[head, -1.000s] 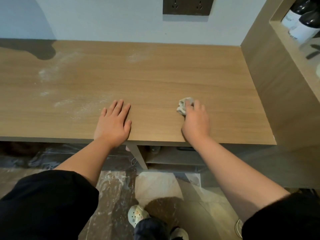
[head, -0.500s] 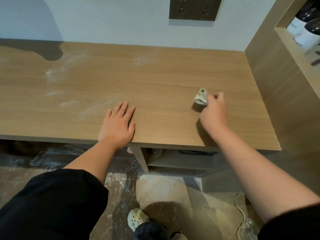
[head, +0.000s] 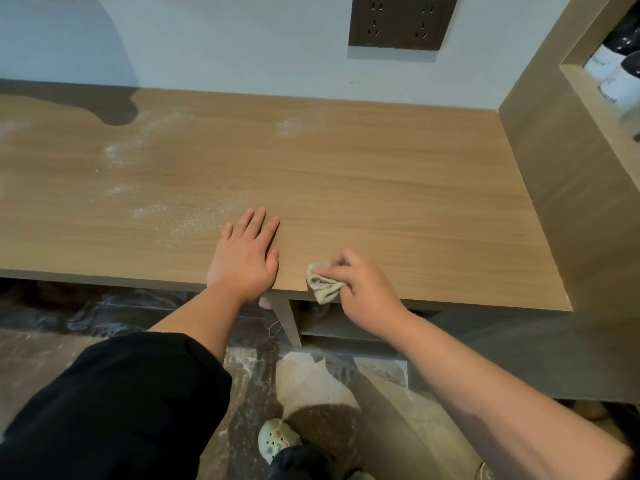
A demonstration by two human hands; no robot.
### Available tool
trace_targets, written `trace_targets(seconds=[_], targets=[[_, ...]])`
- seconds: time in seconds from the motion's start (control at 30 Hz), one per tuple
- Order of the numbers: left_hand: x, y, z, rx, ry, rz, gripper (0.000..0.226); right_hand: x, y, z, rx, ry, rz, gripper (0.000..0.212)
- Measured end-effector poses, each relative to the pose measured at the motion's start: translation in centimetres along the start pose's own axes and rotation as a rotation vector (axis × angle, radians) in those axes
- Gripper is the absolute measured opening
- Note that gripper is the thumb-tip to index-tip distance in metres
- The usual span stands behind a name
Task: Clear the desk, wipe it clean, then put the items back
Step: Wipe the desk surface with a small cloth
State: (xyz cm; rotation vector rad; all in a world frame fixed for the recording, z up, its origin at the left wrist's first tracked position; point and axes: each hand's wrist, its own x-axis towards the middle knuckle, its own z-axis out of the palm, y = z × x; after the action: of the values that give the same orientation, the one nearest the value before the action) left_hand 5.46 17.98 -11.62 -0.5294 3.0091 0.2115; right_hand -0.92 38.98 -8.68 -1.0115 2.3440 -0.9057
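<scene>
Hanging nearward off desk (head: 381, 202): pinched cloth (head: 323, 288)

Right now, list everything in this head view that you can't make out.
1. Bottles, head view: cut off by the right frame edge and the niche wall; label print too small to read.
2. Shelf under the desk: shadowed and screened by the desk top; contents unclear.
3. Cloth: partly bunched inside the right hand; full size hidden.
4. White dust: runs off the left frame edge; extent unknown.
5. Surface beneath the left hand: covered by the palm.
</scene>
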Motion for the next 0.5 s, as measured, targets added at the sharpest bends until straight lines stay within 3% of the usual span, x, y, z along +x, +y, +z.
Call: trace_targets(seconds=[0.03,0.1,0.17,0.2,0.3,0.37,0.5], targets=[[0.0,0.0,0.0,0.001,0.0,0.005,0.059,0.1,-0.3,-0.5,0.155,0.004,0.069,0.037],[0.0,0.0,-0.1,-0.004,0.002,0.01,0.059,1.5,0.2,-2.2,0.288,0.21,0.2,0.031],[-0.1,0.0,-0.1,-0.001,-0.002,0.01,0.059,3.1,1.7,-4.2,0.143,0.461,0.308,0.035],[-0.1,0.0,-0.1,0.006,-0.008,0.01,0.059,3.7,2.5,-4.8,0.01,0.507,0.353,0.038],[0.0,0.0,-0.2,0.012,-0.017,0.017,0.059,4.1,3.7,-3.7,-0.375,0.409,0.412,0.058],[-0.1,0.1,-0.3,0.015,-0.021,0.015,0.059,4.3,3.9,-2.8,-0.408,0.408,0.411,0.069],[-0.1,0.1,-0.4,0.045,-0.056,0.023,0.06,4.5,3.8,-2.8,-0.395,0.449,0.451,0.067]])
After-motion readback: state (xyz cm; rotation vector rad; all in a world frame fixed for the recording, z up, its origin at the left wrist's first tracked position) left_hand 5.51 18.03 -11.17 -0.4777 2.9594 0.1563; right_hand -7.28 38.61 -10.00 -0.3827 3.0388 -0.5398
